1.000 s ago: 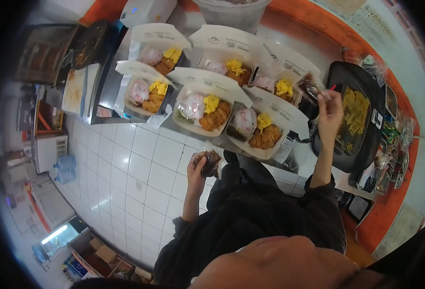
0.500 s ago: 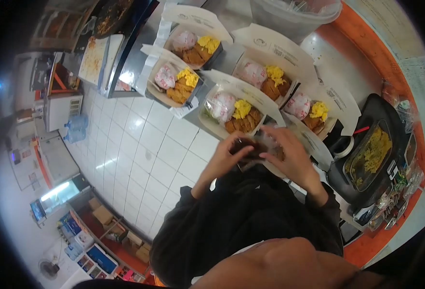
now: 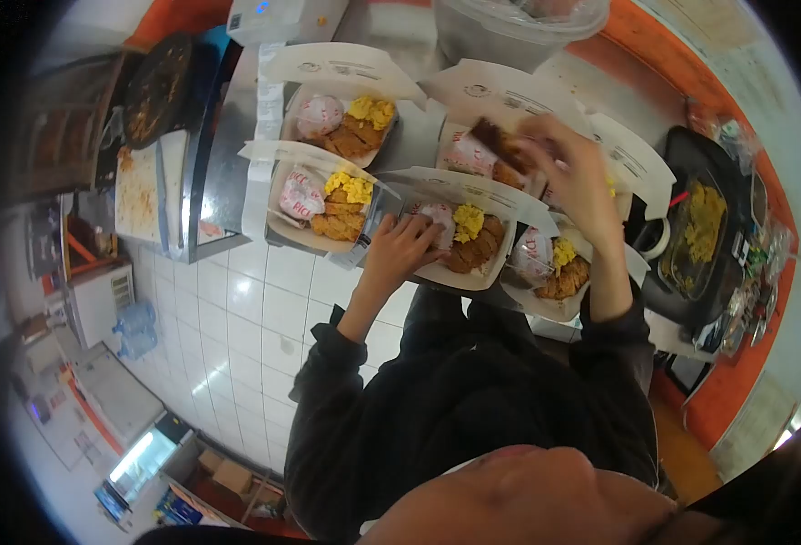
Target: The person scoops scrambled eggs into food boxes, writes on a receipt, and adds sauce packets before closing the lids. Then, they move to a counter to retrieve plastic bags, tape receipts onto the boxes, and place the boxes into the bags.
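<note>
Head | right hand (image 3: 564, 168) grasps dark packet (image 3: 494, 145) above rear box (image 3: 459, 118), raised lid (image 3: 519, 88) allowing access | left hand (image 3: 402, 247) at counter's (image 3: 382, 34) near-edge box (image 3: 459, 280), grip unclear

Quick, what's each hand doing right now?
Left hand: fingers at the round white wrapped bundle with red print; whether it grips anything can't be told.
Right hand: closed, holding the small dark brown packet.
</note>
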`<state>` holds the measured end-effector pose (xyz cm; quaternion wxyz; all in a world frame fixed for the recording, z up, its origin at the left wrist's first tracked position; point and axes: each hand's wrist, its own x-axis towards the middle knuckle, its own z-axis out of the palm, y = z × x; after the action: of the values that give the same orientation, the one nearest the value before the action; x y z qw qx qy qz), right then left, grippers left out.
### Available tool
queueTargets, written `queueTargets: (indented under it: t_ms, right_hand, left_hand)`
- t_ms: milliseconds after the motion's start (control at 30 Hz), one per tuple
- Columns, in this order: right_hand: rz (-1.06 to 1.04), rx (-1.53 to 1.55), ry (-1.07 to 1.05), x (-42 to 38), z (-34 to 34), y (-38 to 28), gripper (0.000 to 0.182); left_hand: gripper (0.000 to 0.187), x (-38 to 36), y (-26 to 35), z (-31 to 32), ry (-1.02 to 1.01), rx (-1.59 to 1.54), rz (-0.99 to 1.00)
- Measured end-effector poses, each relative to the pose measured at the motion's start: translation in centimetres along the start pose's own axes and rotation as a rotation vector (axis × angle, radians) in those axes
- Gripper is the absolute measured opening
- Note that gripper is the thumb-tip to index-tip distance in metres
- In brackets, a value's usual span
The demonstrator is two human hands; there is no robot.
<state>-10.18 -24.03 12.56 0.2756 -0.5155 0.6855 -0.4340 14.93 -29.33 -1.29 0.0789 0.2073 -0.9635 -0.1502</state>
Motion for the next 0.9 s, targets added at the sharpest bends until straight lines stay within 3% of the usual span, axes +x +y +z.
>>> queueTargets:
  t_ms: [33, 100, 133, 167, 233, 300, 367, 433, 500, 533, 600, 700, 733, 800, 900]
  right_hand:
    - [0.017, -0.012, 0.023, 0.7, 0.5, 1.5, 0.013]
    - [-0.111, -0.413, 0.099, 0.0, 0.7, 4.0, 0.015]
    - [-0.056, -0.334, 0.176, -0.7, 0.0, 3.6, 0.026]
    - [-0.026, -0.351, 0.199, -2.1, -1.3, 3.1, 0.026]
    - [0.014, -0.248, 0.485, -6.5, -3.7, 2.1, 0.02]
    - [0.144, -0.177, 0.76, -11.7, -4.6, 3.4, 0.012]
    - [0.359, -0.149, 0.889, -17.1, -3.9, 5.4, 0.015]
    - [0.484, -0.195, 0.811, -21.7, -1.3, 8.3, 0.016]
    - [0.741, -0.421, 0.593, -24.9, 1.8, 9.7, 0.02]
    - [0.756, -0.331, 0.562, -25.6, 2.9, 10.7, 0.023]
    - [0.72, -0.304, 0.533, -26.4, 4.6, 12.5, 0.028]
    - [0.671, -0.327, 0.542, -26.9, 4.7, 11.8, 0.031]
    - [0.636, -0.282, 0.541, -27.4, 4.4, 11.5, 0.031]
    - [0.535, -0.268, 0.61, -28.7, 3.8, 11.9, 0.031]
    - [0.555, -0.272, 0.691, -31.1, 1.0, 13.8, 0.025]
  left_hand:
    - [0.035, 0.6, 0.5, -0.9, -0.004, -0.013, 0.028]
    - [0.036, 2.0, 2.2, -2.9, 0.229, -0.022, 0.131]
    - [0.036, 2.0, 2.7, -2.5, 0.217, -0.047, 0.168]
    - [0.036, 1.9, 3.1, -1.9, 0.238, -0.12, 0.22]
    - [0.037, 2.4, 4.2, -1.2, 0.245, -0.205, 0.295]
    - [0.034, 4.3, 6.4, -0.7, 0.309, -0.263, 0.289]
    - [0.036, 8.1, 9.1, -2.6, 0.336, -0.235, 0.287]
    - [0.037, 11.7, 11.3, -3.3, 0.324, -0.225, 0.311]
    - [0.036, 14.9, 12.8, -2.2, 0.322, -0.079, 0.525]
    - [0.036, 15.8, 13.2, -1.1, 0.315, -0.077, 0.534]
    - [0.026, 16.6, 13.6, 0.8, 0.105, 0.045, 0.685]
    - [0.017, 16.1, 14.2, 0.5, 0.238, -0.017, 0.732]
    - [0.017, 15.6, 14.4, 0.1, 0.139, 0.001, 0.68]
    - [0.017, 14.8, 16.1, -0.2, 0.141, 0.006, 0.709]
    - [0.018, 13.1, 19.4, 0.0, 0.152, -0.045, 0.715]
